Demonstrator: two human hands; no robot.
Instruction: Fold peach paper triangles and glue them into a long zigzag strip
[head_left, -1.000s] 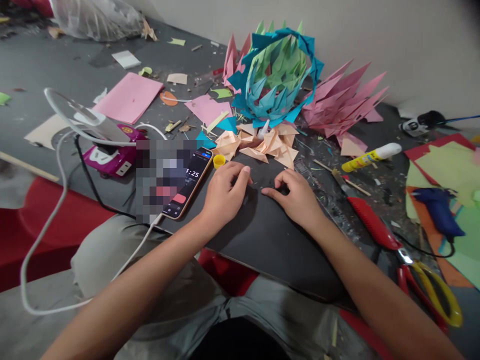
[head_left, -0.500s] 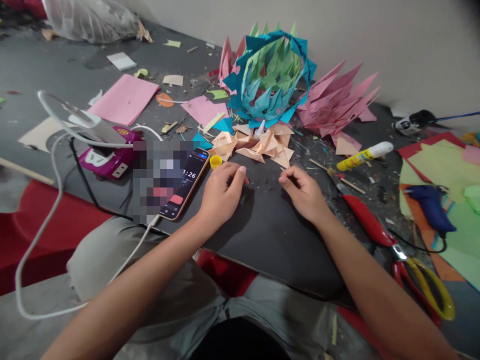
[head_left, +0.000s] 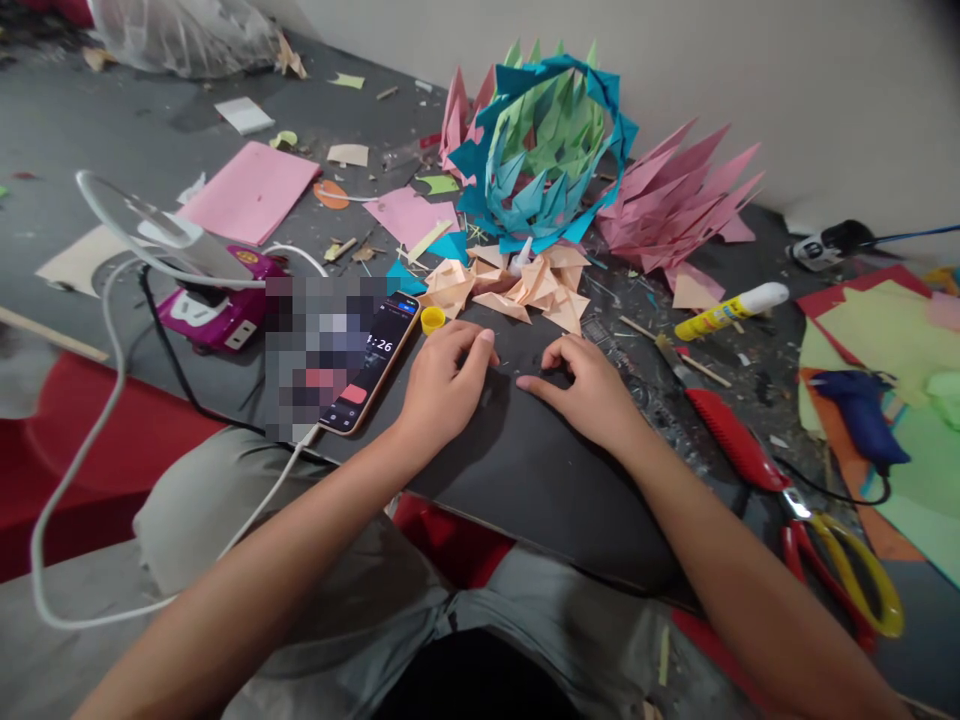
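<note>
My left hand (head_left: 450,380) rests on the dark table with its fingers curled in and the thumb laid alongside. Nothing shows in it. Just left of it are a phone (head_left: 382,335) and a small yellow cap (head_left: 433,320). My right hand (head_left: 585,385) is open on the table, thumb and forefinger apart with nothing between them. Beyond both hands lies a pile of folded peach paper pieces (head_left: 551,285), with a white nozzle tip (head_left: 520,258) among them. Behind that stands a ring of folded blue paper (head_left: 480,150), with green pieces (head_left: 566,120) and pink pieces (head_left: 675,205) around it.
A yellow glue stick (head_left: 724,312), red-and-yellow scissors (head_left: 799,510), a blue glue gun (head_left: 862,415) and coloured sheets (head_left: 877,330) are on the right. To the left are a purple power adapter (head_left: 217,310), a white cable (head_left: 112,400) and pink paper (head_left: 251,190). Paper scraps litter the table.
My right hand has shifted a little left, and its thumb and forefinger have parted from a pinch. My left hand has stayed in place.
</note>
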